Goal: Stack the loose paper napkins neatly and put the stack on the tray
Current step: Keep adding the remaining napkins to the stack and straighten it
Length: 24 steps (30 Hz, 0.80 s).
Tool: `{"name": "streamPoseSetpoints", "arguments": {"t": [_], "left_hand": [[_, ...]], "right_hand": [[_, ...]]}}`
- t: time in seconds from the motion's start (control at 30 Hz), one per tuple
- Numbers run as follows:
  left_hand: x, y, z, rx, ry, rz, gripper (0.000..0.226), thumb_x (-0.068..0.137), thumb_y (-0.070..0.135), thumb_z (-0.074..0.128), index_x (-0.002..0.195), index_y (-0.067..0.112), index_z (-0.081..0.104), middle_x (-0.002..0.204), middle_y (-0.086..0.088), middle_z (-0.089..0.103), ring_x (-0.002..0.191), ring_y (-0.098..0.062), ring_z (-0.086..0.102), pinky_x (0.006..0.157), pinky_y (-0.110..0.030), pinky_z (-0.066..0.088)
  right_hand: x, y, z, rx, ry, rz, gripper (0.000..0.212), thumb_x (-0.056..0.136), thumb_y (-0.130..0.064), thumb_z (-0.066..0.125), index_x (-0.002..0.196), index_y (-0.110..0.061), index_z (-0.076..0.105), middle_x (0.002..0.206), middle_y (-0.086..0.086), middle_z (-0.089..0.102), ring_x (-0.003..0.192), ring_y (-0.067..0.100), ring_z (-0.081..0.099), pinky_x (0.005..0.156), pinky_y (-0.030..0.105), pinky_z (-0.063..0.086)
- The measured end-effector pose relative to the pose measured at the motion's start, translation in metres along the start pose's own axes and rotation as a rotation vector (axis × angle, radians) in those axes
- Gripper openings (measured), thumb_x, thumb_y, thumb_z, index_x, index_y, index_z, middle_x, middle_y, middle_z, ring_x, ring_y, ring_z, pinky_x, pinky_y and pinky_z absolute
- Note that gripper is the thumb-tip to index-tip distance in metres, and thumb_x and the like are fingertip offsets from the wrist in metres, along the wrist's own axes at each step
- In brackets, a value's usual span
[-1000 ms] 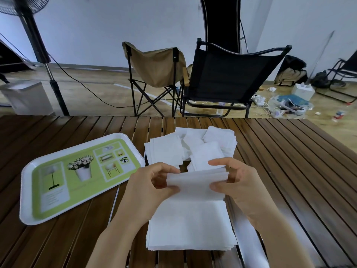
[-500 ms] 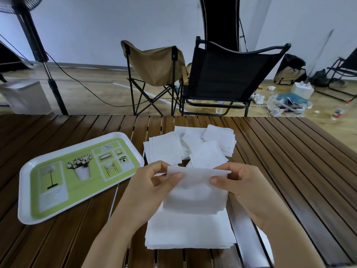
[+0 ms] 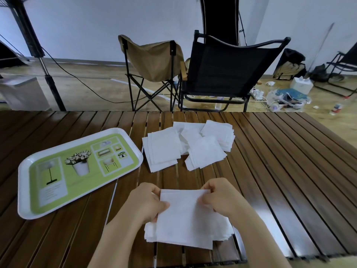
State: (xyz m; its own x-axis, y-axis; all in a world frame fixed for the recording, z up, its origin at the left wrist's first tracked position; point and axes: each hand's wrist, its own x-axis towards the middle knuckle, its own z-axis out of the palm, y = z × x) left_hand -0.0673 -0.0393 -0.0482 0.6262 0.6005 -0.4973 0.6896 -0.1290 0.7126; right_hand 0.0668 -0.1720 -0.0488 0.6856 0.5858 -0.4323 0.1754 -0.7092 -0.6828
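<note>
Top napkin [image 3: 183, 219] has come down onto the stack [image 3: 222, 232] since before. Left hand [image 3: 145, 202] and right hand [image 3: 222, 198] pinch its far corners, tray [image 3: 23, 190] bare.

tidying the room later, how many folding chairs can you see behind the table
3: a tan chair and a black chair just past the table's far edge, and another black one cut off at far right.

Both hands [image 3: 185, 202] pinch a napkin [image 3: 185, 219] above stack [image 3: 222, 229].

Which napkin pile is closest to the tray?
The left loose pile, its edge right beside the tray rim; the other loose pile and the near stack sit farther right.
</note>
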Motion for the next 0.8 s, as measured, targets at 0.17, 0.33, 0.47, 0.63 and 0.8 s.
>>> {"name": "streamPoseSetpoints", "arguments": {"t": [0.17,0.33,0.47,0.63,0.8], "left_hand": [[0.004,0.000,0.000,-0.019,0.043,-0.024,0.013,0.087,0.019,0.067,0.097,0.011,0.062,0.096,-0.005,0.070,0.083,-0.019,0.071,0.075,-0.032,0.060],[0.002,0.000,-0.002,-0.022,0.056,-0.071,0.014,0.087,0.016,0.067,0.098,0.011,0.060,0.099,-0.009,0.068,0.083,-0.020,0.070,0.072,-0.029,0.060],[0.000,0.000,-0.002,-0.020,0.035,-0.092,0.018,0.088,0.022,0.066,0.101,0.012,0.060,0.103,-0.009,0.069,0.083,-0.020,0.072,0.073,-0.032,0.061],[0.003,-0.001,0.002,0.077,0.116,-0.073,0.016,0.089,0.035,0.062,0.087,0.021,0.055,0.085,0.002,0.066,0.075,-0.012,0.070,0.071,-0.027,0.060],[0.020,-0.004,-0.002,0.298,0.361,-0.054,0.034,0.095,0.051,0.041,0.088,0.022,0.058,0.078,0.001,0.068,0.073,-0.014,0.066,0.059,-0.025,0.043]], "right_hand": [[0.002,-0.002,-0.003,0.034,0.065,-0.063,0.009,0.085,-0.006,0.062,0.082,-0.014,0.064,0.080,0.005,0.064,0.066,0.016,0.055,0.053,0.023,0.045],[0.000,-0.005,-0.005,0.034,0.087,-0.092,0.011,0.086,-0.009,0.066,0.075,-0.014,0.064,0.068,0.001,0.060,0.059,0.014,0.054,0.051,0.019,0.042],[-0.001,-0.005,-0.006,0.002,0.075,-0.071,0.012,0.087,-0.014,0.066,0.076,-0.009,0.066,0.065,0.000,0.058,0.054,0.010,0.050,0.049,0.016,0.037],[0.003,-0.001,-0.001,-0.136,0.182,-0.106,0.004,0.090,-0.014,0.061,0.086,-0.015,0.059,0.082,-0.004,0.054,0.065,0.004,0.048,0.052,0.014,0.036],[0.012,0.003,0.002,-0.174,0.269,-0.135,0.010,0.090,-0.017,0.059,0.096,-0.018,0.051,0.099,-0.002,0.050,0.076,0.006,0.045,0.057,0.013,0.035]]}}
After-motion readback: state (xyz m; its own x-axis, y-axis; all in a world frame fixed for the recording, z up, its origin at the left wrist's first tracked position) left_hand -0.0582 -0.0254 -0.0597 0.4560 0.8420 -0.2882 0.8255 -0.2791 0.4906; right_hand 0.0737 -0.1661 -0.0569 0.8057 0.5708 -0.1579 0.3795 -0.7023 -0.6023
